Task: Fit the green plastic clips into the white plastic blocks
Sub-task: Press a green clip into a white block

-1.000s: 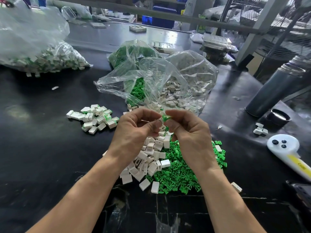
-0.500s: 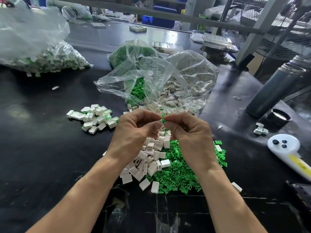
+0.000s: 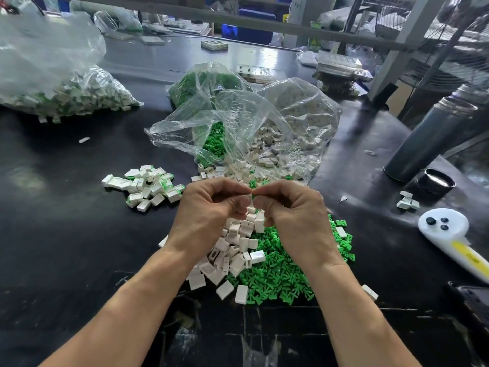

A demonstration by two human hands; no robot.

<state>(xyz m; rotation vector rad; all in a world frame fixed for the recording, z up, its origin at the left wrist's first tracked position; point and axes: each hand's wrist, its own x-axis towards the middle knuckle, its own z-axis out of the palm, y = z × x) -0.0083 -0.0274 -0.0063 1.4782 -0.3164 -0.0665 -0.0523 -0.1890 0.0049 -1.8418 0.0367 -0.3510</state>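
Glossy black tabletop (image 3: pixel 66 234), clear crinkly plastic bags (image 3: pixel 238 123), matt green clips (image 3: pixel 277 276) & white blocks (image 3: pixel 232 250).

On the glossy black worktable (image 3: pixel 53 247), the loose pile at centre is split in colour: white blocks (image 3: pixel 232 250) on its 9 o'clock side, bright green clips (image 3: pixel 280 274) on its 3 o'clock side. At 10 o'clock from it, the small heap of fitted blocks (image 3: pixel 148 186) is white with green tips, and at 12 o'clock clear plastic bags (image 3: pixel 238 123) show green and off-white contents. At 3 o'clock lie a white controller (image 3: pixel 447 231) with black buttons and a yellow stripe, and a dark grey flask (image 3: pixel 428 141).
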